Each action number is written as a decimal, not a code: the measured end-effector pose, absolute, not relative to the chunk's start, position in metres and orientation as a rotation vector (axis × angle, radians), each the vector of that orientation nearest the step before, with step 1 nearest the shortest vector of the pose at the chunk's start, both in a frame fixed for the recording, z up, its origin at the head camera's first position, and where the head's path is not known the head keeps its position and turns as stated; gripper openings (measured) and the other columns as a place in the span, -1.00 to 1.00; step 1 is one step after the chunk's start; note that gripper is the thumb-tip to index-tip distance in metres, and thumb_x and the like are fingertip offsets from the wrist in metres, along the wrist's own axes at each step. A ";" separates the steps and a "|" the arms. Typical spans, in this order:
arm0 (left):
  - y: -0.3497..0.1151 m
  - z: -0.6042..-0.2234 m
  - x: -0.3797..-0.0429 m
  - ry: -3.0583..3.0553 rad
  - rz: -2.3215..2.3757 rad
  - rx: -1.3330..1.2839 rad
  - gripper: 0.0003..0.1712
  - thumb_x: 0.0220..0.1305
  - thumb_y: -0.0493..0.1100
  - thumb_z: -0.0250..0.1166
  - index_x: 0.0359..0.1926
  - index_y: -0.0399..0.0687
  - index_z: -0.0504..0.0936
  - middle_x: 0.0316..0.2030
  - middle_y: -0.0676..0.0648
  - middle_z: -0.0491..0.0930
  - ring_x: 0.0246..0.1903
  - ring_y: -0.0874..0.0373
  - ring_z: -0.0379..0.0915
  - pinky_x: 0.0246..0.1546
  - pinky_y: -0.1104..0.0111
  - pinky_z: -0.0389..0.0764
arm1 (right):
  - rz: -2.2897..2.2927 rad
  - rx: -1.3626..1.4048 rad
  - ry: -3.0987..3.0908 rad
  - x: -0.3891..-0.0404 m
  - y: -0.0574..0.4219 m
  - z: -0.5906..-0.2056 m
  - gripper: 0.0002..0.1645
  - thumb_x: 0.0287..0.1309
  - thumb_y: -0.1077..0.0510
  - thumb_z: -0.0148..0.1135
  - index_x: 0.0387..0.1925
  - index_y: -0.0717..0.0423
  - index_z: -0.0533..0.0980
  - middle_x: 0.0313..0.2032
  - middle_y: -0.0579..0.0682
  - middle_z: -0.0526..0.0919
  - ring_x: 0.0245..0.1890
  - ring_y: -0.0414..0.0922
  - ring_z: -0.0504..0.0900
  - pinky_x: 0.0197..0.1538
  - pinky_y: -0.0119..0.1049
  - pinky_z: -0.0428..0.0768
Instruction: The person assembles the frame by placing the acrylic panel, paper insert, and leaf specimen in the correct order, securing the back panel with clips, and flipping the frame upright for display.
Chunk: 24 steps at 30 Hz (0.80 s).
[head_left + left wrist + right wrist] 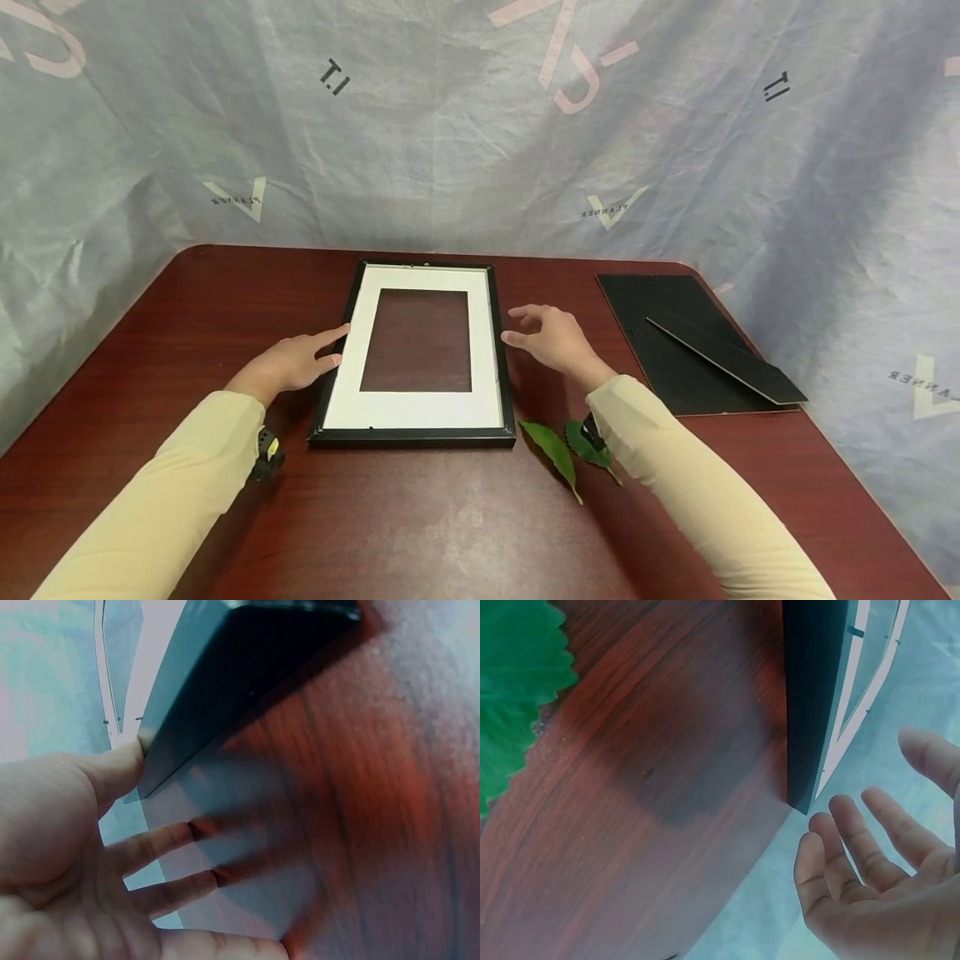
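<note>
A black picture frame point(411, 437) lies flat on the table, with a white mat point(427, 410) inside it; dark red wood shows through the mat's rectangular window. At the frame's left side is my left hand point(288, 364), its thumb and forefinger touching the edge. In the left wrist view its other fingers point(169, 889) reach out straight beside the black side. My right hand point(553, 337) hovers just off the frame's right side, fingers loosely bent and holding nothing. Two green leaves, a long one point(553, 454) and a toothed one point(583, 442), lie near my right wrist.
A black backing board point(637, 308) lies at the table's right edge, its stand point(727, 358) folded out across it. The dark red table point(420, 525) has rounded far corners. A grey printed sheet point(450, 125) hangs behind and around it.
</note>
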<state>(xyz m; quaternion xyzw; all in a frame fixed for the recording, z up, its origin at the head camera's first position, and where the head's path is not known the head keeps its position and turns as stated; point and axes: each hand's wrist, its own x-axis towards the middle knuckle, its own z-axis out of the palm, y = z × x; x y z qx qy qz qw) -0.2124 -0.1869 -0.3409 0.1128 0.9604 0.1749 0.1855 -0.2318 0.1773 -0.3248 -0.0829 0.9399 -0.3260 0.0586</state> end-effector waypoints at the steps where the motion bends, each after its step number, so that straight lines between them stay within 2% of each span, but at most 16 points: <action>1: -0.187 -0.341 -0.212 2.705 0.492 0.313 -0.28 0.62 -0.09 0.01 0.60 -0.20 -0.05 0.40 -0.59 0.15 0.36 -0.53 0.14 0.29 -0.30 0.24 | -0.994 -0.251 2.841 -0.232 0.178 -0.325 -0.38 0.35 -0.02 0.32 0.37 0.09 0.48 0.18 0.19 0.59 0.21 0.17 0.51 0.12 0.08 0.55; 14: -0.187 -0.340 -0.211 2.698 0.503 0.290 -0.27 0.62 -0.08 0.03 0.60 -0.18 -0.05 0.41 -0.59 0.11 0.37 -0.55 0.08 0.29 -0.32 0.23 | -1.131 -0.190 2.842 -0.223 0.193 -0.318 -0.48 0.36 -0.02 0.32 0.29 0.01 0.55 0.06 0.12 0.67 0.08 0.08 0.60 0.02 0.00 0.60; 24: -0.187 -0.339 -0.212 2.698 0.511 0.309 -0.28 0.62 -0.09 0.02 0.60 -0.21 -0.04 0.40 -0.58 0.15 0.36 -0.53 0.13 0.28 -0.31 0.25 | -1.203 -0.147 2.859 -0.208 0.212 -0.314 -0.52 0.39 -0.02 0.29 0.24 0.07 0.58 0.01 0.14 0.66 -0.07 0.05 0.60 -0.10 -0.09 0.56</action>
